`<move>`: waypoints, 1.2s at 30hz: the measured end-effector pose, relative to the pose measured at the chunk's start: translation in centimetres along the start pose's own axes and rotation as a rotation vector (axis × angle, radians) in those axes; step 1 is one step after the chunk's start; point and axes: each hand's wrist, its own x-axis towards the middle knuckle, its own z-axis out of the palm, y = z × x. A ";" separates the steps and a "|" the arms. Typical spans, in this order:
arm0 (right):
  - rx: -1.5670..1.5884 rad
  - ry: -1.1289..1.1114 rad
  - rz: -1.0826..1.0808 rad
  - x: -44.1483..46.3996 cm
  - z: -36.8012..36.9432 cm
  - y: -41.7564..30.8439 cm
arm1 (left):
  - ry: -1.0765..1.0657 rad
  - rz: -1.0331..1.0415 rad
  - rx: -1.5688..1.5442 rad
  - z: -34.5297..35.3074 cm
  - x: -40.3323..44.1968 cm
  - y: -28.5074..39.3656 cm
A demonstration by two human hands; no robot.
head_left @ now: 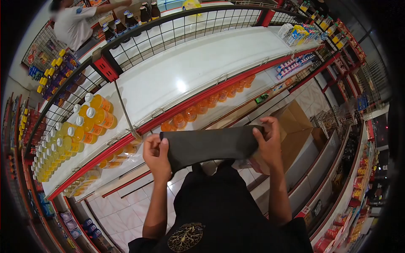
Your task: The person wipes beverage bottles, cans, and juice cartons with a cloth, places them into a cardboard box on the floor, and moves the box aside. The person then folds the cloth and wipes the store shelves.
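A dark grey cloth (211, 144) is stretched flat between my two hands, in front of my body. My left hand (156, 155) pinches its left end, with the thumb on top. At the other end, my right hand (268, 139) grips the cloth between thumb and fingers. Behind the cloth runs the red front edge of a white shelf (190, 80). Orange bottles (99, 114) and yellow bottles (67, 142) stand on the shelf's left part. Orange packs (198, 107) sit on the level below.
An open cardboard box (291, 130) is on the right, beside low shelves. Black wire mesh (168, 36) lines the shelf's back. Beyond it, at the upper left, a person (74, 25) in a white shirt reaches out an arm near dark bottles (130, 20).
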 end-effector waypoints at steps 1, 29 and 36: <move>-0.177 -0.108 -0.037 0.8 -1.3 1.0 | -0.059 0.047 -0.090 -0.4 0.6 0.4; -0.339 -0.805 -0.363 2.7 8.8 1.8 | -0.257 0.452 0.502 -3.5 2.6 7.8; -0.515 -0.581 -0.217 3.6 8.0 -1.3 | -0.331 0.565 0.329 -2.4 1.9 4.0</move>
